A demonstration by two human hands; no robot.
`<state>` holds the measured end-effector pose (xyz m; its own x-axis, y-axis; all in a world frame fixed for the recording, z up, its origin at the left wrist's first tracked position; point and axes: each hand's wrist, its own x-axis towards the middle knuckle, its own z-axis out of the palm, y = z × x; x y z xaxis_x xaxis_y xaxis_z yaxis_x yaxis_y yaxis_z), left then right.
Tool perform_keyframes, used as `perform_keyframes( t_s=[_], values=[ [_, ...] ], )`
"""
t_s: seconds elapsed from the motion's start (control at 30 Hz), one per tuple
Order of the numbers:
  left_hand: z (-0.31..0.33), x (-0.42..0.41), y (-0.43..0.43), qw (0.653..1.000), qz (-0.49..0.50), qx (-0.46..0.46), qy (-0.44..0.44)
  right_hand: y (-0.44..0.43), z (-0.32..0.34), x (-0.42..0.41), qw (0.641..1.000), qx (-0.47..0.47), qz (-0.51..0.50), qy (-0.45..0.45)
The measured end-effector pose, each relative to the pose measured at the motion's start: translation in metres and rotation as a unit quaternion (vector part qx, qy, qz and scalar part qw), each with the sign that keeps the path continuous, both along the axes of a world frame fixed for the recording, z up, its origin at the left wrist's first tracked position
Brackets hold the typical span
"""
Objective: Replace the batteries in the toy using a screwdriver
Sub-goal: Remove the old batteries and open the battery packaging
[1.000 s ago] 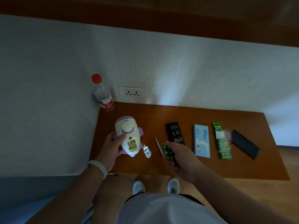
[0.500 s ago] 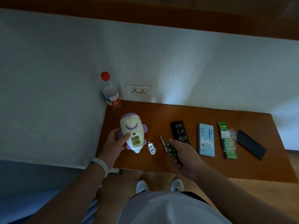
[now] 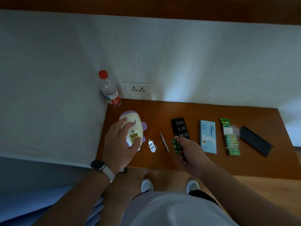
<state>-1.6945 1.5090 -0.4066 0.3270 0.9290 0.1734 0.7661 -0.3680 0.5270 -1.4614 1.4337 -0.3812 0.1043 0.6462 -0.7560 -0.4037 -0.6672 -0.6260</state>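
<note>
- Left hand (image 3: 119, 144) clasps the toy (image 3: 138, 124) from above at the left end of the tabletop (image 3: 195, 111), with the open battery bay (image 3: 133, 137) facing up
- Right hand (image 3: 190, 154) grasps the green batteries (image 3: 176, 146), just right of the screwdriver (image 3: 164, 142)
- Best, I judge: steady the toy, keep the thumb clear of the bay, and seat each cell by its polarity marks; the loose cover (image 3: 152, 145) lies near

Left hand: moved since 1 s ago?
Yes. Judged against the small white cover lying on the table, the left hand has shifted from the toy's left side to over its top, toward the wall.
</note>
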Motion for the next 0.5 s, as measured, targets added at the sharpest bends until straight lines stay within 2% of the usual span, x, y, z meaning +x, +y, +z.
perform_keyframes(
  t_s=[0.13, 0.3, 0.5],
  values=[
    [0.003, 0.043, -0.017, 0.996, -0.066, 0.044, 0.034, -0.003, -0.001, 0.027, 1.000, 0.009, -0.005, -0.008],
    [-0.014, 0.112, -0.030, 0.990, -0.122, 0.002, 0.074, -0.015, -0.005, 0.082, 0.999, 0.014, -0.012, -0.029],
    [-0.033, 0.204, -0.042, 0.982, -0.126, -0.046, 0.134, -0.040, -0.008, 0.164, 0.998, 0.004, -0.006, -0.068]
  ],
)
